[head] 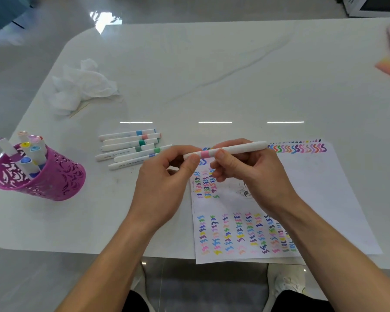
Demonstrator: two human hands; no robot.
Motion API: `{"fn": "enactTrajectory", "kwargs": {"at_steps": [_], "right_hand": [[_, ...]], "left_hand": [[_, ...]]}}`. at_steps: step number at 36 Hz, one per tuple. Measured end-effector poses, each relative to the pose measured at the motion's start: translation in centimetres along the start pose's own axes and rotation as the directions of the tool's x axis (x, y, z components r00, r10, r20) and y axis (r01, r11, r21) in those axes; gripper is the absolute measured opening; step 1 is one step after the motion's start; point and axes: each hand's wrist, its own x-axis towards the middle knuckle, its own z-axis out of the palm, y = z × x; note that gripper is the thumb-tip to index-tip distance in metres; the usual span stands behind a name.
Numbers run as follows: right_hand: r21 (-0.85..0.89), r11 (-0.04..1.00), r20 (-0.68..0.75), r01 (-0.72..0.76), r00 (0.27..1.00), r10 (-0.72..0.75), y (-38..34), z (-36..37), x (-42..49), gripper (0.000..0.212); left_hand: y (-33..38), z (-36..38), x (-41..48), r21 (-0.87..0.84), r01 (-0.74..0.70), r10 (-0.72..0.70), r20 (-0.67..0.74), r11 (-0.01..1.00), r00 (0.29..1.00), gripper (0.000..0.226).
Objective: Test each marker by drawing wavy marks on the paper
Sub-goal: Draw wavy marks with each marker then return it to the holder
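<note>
The white glossy table (212, 64) carries a white sheet of paper (324, 199), already filled with columns of many-coloured wavy marks and a row along its far edge. Well to the left of the paper stands a magenta perforated pen cup (54, 183) holding several markers. A crumpled white tissue (83, 86) lies far left of the paper and beyond it. A row of white markers with coloured bands (128, 147) lies just left of the paper.

Above the paper's upper left corner, both hands hold a white marker with a pink band (234, 148) level in the air. The left hand (164, 176) pinches the end left of the band, and the right hand (250, 172) grips the barrel.

This looks like work at the cap, though whether it is coming off or going on cannot be told. If it is coming off, a straight pull apart is needed, then the tip goes to a bare patch of paper.
</note>
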Motion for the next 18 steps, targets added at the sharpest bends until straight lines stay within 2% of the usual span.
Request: {"fn": "enactTrajectory", "kwargs": {"at_steps": [5, 9, 14, 18], "right_hand": [[-0.077, 0.995, -0.08, -0.056, 0.996, 0.05, 0.5, -0.2, 0.3, 0.032], [-0.153, 0.986, -0.121, -0.066, 0.991, 0.048, 0.9, -0.3, 0.5, 0.02], [-0.192, 0.976, -0.148, -0.104, 0.986, 0.076, 1.2, 0.2, 0.3, 0.023], [-0.272, 0.955, -0.148, -0.118, 0.986, 0.08, 1.5, 0.6, 0.0, 0.022]], "left_hand": [[0.4, -1.0, 0.2, -0.104, -0.065, 0.055, -0.097, 0.992, 0.994, 0.011], [0.9, -2.0, 0.0, -0.146, -0.12, 0.092, -0.186, 0.982, 0.978, 0.01], [1.5, -3.5, -0.4, -0.16, -0.155, 0.103, -0.295, 0.975, 0.95, 0.012], [1.7, -5.5, -0.8, -0.021, -0.211, 0.185, -0.403, 0.977, 0.896, 0.013]]}}
